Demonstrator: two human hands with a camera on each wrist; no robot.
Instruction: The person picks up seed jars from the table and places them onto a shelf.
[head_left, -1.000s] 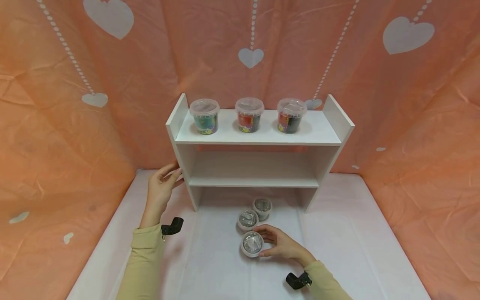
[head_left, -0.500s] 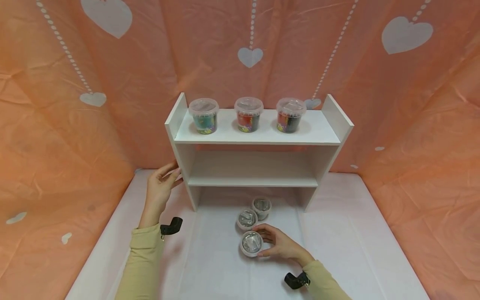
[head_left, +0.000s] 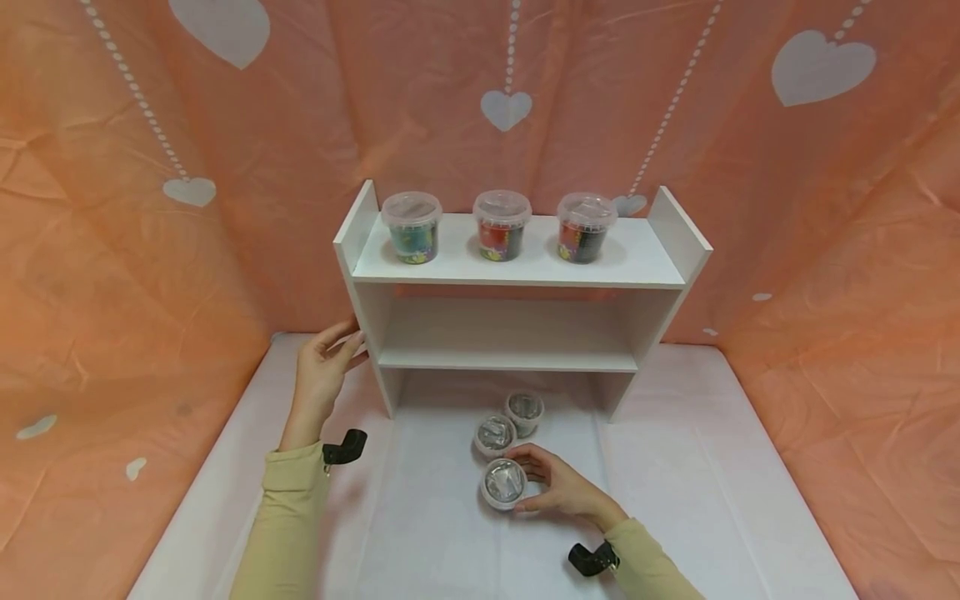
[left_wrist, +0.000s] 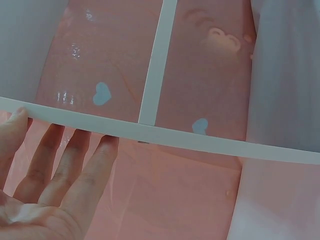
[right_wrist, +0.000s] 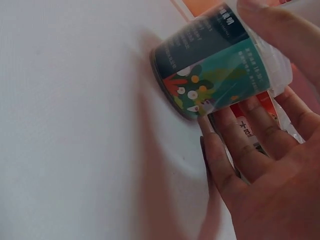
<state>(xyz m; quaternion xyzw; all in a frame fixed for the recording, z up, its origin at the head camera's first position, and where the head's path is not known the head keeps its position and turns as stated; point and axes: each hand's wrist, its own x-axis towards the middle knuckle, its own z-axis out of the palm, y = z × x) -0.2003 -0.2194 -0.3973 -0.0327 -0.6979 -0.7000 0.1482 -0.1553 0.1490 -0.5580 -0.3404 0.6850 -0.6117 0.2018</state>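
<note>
My right hand (head_left: 558, 485) grips a small clear-lidded plastic tub (head_left: 504, 483) standing on the white tabletop, thumb on one side and fingers on the other. Up close in the right wrist view, this tub (right_wrist: 215, 65) has a teal and dark printed label with flowers. Just beyond it stand two similar tubs, one in the middle (head_left: 495, 435) and one farther back (head_left: 524, 413). On the left, my left hand (head_left: 321, 379) touches the side panel of a white shelf unit (head_left: 510, 360). In the left wrist view, the fingertips (left_wrist: 107, 145) meet the panel's edge, the fingers nearly straight.
Along the top shelf stand three lidded tubs: a teal one (head_left: 414, 237), a red one (head_left: 501, 237) and a red and black one (head_left: 583, 237). A peach-coloured curtain (head_left: 420, 92) with white hearts hangs behind and at both sides of the white table (head_left: 705, 467).
</note>
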